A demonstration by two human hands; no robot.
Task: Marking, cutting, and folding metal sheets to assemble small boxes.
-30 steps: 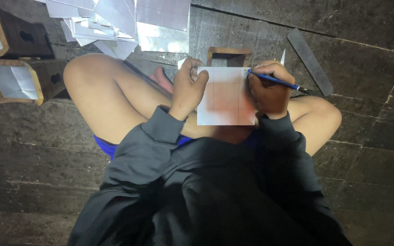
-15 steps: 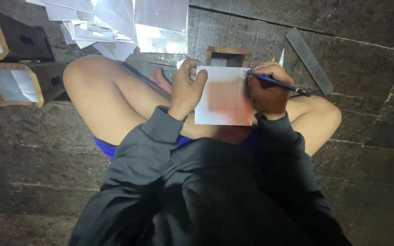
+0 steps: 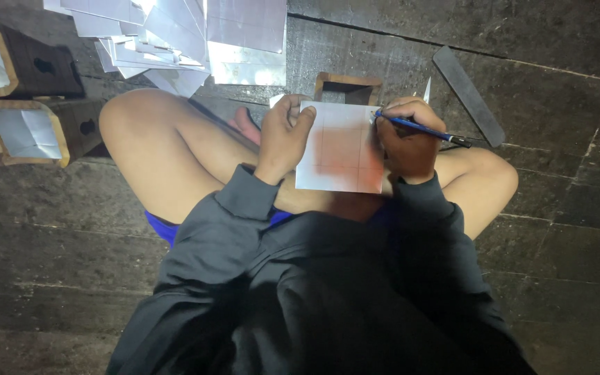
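Observation:
A white square sheet of paper [image 3: 338,149] with faint ruled lines rests on my lap as I sit cross-legged. My left hand [image 3: 282,135] grips its left edge, thumb on top. My right hand [image 3: 407,135] holds a blue pencil [image 3: 421,130] at the sheet's upper right corner, tip touching the paper. A small wooden box frame [image 3: 347,87] stands on the floor just beyond the sheet.
A pile of white paper sheets [image 3: 175,38] lies on the dark plank floor ahead. Two wooden boxes lined with paper [image 3: 29,125] [image 3: 8,62] sit at the left. A dark flat ruler [image 3: 468,94] lies at the right.
The sheet and both hands have barely shifted. The pencil tip stays at the upper right corner of the paper.

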